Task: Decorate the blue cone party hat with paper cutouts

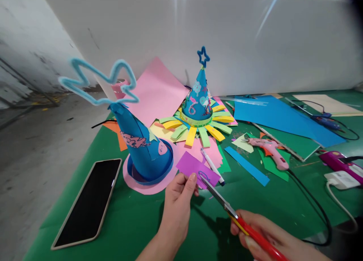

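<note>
The purple paper (pixel 187 163) bears a small blue outline (pixel 204 173). Left fingers (pixel 191 182) pinch its near edge; right fingers (pixel 247 216) grip scissors (pixel 226 206), tips at the outline.

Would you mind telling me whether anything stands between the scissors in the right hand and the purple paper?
Nothing visible does: the scissors in the right hand reach the purple paper at its blue drawing. The left hand holds the paper, its thumb beside the scissors rather than in between.
</note>
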Available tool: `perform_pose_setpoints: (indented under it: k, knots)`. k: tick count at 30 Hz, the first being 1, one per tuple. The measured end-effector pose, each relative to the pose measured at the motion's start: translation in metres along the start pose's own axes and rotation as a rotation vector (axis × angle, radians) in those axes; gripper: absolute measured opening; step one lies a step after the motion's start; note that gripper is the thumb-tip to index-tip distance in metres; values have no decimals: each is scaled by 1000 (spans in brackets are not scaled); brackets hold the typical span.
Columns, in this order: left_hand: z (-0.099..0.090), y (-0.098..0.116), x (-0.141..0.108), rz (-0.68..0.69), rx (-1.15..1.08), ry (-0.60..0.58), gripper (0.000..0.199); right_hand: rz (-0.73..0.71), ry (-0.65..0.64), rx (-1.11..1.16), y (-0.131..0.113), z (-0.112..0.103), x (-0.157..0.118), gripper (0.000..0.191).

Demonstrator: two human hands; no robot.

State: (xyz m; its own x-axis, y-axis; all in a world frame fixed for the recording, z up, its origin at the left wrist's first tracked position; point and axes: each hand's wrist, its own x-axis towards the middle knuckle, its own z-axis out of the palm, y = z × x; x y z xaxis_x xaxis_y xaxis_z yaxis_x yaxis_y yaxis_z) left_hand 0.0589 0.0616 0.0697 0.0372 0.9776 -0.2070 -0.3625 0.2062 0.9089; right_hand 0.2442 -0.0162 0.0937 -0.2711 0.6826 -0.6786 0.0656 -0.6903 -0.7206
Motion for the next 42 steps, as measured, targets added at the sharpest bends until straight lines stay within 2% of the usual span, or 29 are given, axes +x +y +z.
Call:
perform_pose_setpoints:
  k: [2, 7, 14, 20, 24, 27, 33, 35, 39, 42]
  knots:
    - [0, 0, -1, -20, -9, -7, 28, -27, -24, 13, -1, 2, 3, 52]
    - [2, 1, -4, -88, -51, -19, 26, -65, -184, 150, 8, 2, 13, 49]
    - [4, 0, -4, -133, -59, -54, 25, -25, -277, 324, 14, 5, 22, 45]
    - [7, 1, -7, -175, -118, -17, 26, -37, -332, 379, 10, 8, 24, 43]
    - [10, 2, -8, -195, -159, 13, 27, -96, -339, 323, 14, 9, 29, 44]
    - [12, 5, -8, -215, -206, 21, 28, -170, -298, 201, 15, 12, 30, 47]
    - [12, 9, -8, -267, -282, 12, 29, -263, -62, 43, 4, 20, 20, 45]
    - [11, 10, -8, -270, -283, 0, 30, -248, -90, 36, 5, 19, 20, 46]
    - [10, 10, -8, -272, -280, -5, 32, -207, -254, 58, 11, 14, 26, 49]
    - [9, 10, -8, -273, -280, -12, 31, -201, -236, 68, 11, 15, 26, 46]
